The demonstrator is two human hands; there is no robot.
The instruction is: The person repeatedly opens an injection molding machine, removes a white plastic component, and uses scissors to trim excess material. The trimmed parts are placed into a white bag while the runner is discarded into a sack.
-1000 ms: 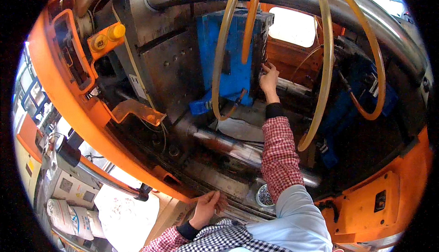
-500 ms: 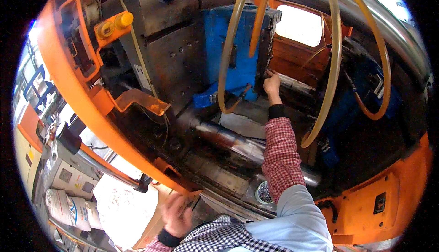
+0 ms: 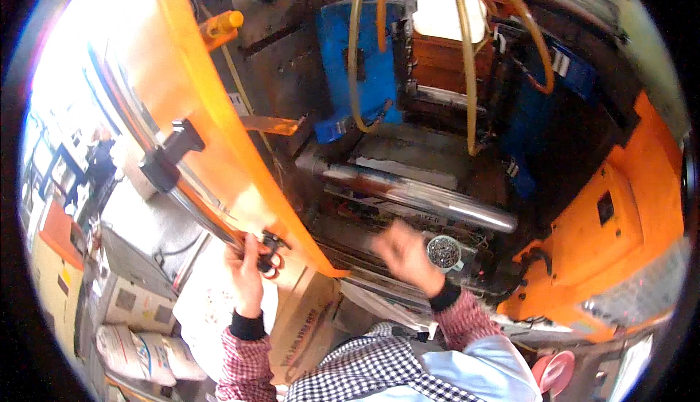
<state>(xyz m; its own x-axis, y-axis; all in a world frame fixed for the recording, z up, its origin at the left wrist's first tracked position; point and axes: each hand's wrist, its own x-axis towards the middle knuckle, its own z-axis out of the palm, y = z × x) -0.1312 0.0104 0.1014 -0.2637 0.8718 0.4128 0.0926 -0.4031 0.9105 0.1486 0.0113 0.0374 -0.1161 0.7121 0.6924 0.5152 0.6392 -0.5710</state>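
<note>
My left hand (image 3: 246,274) is closed around the lower end of the metal handle bar (image 3: 191,201) along the orange machine door (image 3: 251,176). Beside its fingers are a black bracket (image 3: 274,240) and dark ring-shaped parts. My right hand (image 3: 410,256) is over the machine's front edge, left of a pale cup (image 3: 459,265) full of small dark pieces. Motion smears its fingers, so I cannot tell whether they hold anything. Farther in stands a blue mould block (image 3: 339,59), with yellowish hoses (image 3: 355,74) hanging in front of it.
A thick steel rod (image 3: 408,194) crosses the machine's lower opening. An orange panel (image 3: 594,219) stands on the right. At lower left are a cardboard box (image 3: 302,329), white sacks (image 3: 135,354) and a grey cabinet (image 3: 135,296). A pink bowl (image 3: 558,369) is at lower right.
My right hand has come back from the blue mould block to the front edge. My left hand has risen to the door's handle bar. The door appears farther right, and the view has shifted.
</note>
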